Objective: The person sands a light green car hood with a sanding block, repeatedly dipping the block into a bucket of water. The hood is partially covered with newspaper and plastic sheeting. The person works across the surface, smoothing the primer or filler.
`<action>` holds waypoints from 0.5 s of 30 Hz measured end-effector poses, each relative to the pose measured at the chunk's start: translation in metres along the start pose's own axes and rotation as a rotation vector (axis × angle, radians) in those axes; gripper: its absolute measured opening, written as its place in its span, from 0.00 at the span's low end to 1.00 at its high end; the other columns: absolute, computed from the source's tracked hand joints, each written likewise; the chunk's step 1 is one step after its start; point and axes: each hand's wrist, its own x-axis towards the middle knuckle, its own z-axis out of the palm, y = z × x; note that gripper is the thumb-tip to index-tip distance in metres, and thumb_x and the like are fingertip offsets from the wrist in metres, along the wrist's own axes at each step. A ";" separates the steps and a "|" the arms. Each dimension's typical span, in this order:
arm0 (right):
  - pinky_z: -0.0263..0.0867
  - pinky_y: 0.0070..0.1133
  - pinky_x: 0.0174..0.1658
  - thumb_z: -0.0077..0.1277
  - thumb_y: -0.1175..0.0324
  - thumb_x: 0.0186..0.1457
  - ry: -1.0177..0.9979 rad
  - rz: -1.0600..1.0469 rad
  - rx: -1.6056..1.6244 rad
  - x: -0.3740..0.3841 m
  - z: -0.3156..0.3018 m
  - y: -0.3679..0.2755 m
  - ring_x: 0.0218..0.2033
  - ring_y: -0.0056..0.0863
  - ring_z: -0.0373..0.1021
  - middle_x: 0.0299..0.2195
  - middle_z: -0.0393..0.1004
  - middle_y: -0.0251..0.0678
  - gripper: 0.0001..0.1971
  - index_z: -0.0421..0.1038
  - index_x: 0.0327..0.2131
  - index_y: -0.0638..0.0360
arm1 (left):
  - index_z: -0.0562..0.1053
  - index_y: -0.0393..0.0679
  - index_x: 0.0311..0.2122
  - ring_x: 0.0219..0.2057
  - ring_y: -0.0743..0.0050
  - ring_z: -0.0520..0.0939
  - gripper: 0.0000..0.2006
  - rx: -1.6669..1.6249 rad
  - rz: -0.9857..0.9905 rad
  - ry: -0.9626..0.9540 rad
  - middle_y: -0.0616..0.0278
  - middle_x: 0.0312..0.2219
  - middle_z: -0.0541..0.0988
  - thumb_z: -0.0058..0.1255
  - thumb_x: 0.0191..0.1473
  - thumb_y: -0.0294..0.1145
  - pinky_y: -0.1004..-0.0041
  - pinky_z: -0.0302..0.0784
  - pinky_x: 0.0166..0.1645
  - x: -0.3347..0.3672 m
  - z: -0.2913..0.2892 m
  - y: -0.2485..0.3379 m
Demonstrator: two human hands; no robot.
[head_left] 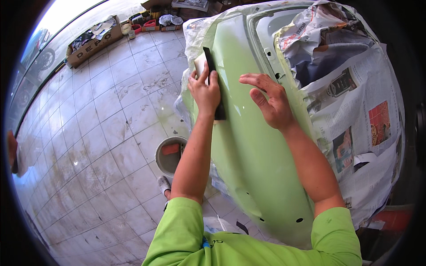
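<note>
A pale green car body panel (253, 159) with a smooth, curved surface stretches out in front of me. Near its left edge, my left hand (205, 93) grips a long, flat sanding block (208, 55) with a black strip and a cream face. The block lies lengthwise along the panel's side; its underside is hidden. My right hand (270, 99) is over the middle of the panel with fingers stretched and thumb apart, holding nothing. Whether that hand touches the surface, I cannot tell. Masking newspaper (386, 93) covers the area right of the panel.
A grey bucket (158, 155) containing a reddish block (170, 149) stands on the tiled floor (106, 133), left of the panel. At the back left is a cardboard box (102, 46) full of odds and ends. Red-handled tools (151, 23) and other clutter line the far edge.
</note>
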 end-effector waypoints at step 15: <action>0.69 0.34 0.57 0.53 0.57 0.68 -0.003 0.032 -0.026 -0.011 -0.003 0.006 0.53 0.45 0.75 0.48 0.81 0.45 0.17 0.79 0.47 0.61 | 0.77 0.55 0.62 0.64 0.38 0.66 0.22 0.016 0.016 -0.038 0.32 0.57 0.71 0.56 0.63 0.39 0.52 0.59 0.68 -0.041 0.008 -0.005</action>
